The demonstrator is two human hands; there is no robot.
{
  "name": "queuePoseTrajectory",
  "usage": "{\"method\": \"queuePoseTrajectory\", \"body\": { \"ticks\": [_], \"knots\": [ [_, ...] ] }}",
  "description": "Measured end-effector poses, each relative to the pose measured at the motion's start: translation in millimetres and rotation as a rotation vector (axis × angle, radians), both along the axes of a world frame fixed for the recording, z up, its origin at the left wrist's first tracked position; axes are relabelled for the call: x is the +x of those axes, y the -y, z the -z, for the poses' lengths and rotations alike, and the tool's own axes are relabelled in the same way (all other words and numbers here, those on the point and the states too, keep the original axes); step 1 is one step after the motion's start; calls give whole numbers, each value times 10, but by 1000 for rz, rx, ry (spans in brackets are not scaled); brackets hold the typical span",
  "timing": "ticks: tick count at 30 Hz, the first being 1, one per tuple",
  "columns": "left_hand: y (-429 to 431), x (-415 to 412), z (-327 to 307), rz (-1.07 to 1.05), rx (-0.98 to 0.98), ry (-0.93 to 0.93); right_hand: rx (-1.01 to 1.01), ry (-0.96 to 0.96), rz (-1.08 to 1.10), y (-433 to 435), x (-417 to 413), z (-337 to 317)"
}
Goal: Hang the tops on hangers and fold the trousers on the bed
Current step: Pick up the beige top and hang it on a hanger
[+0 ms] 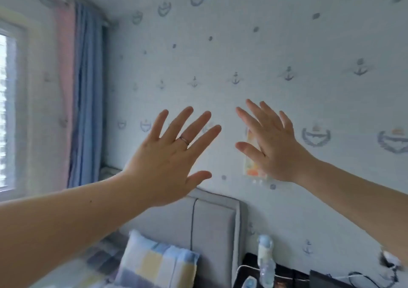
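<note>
2 empty hands, fingers spread wide, are raised: left hand, right hand. Tops and trousers are out of view; bed lies below. Reaching down unsighted could miss the clothes.

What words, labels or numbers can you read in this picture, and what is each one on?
No text is readable.
Colourful card on the wall, partly behind the right hand: too blurred.
Bottle by the bed: label too blurred.
Wallpaper: anchor drawings only, no words.
</note>
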State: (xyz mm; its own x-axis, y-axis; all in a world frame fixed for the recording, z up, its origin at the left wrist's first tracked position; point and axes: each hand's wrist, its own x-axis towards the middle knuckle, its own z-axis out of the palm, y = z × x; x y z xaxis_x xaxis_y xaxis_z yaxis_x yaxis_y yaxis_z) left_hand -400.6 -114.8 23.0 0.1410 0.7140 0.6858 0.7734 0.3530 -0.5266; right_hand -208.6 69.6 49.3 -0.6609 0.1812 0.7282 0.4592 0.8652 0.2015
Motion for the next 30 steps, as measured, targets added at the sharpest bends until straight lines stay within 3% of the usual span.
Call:
{"method": "queuePoseTrajectory", "body": {
  "ticks": [13,18,23,30],
  "knots": [
    [1418,-2587,938,-563,-96,141,-34,228,-558,633,-3488,1027],
    [1644,-3404,1693,-694,-104,352,-114,329,-719,749,-4587,1673],
    [1935,-3857,2712,-845,-111,638,-181,552,-869,832,-5523,2456],
    [2590,-4156,4102,-1061,-115,981,-336,808,-892,1302,-6406,3764]
  ]
}}
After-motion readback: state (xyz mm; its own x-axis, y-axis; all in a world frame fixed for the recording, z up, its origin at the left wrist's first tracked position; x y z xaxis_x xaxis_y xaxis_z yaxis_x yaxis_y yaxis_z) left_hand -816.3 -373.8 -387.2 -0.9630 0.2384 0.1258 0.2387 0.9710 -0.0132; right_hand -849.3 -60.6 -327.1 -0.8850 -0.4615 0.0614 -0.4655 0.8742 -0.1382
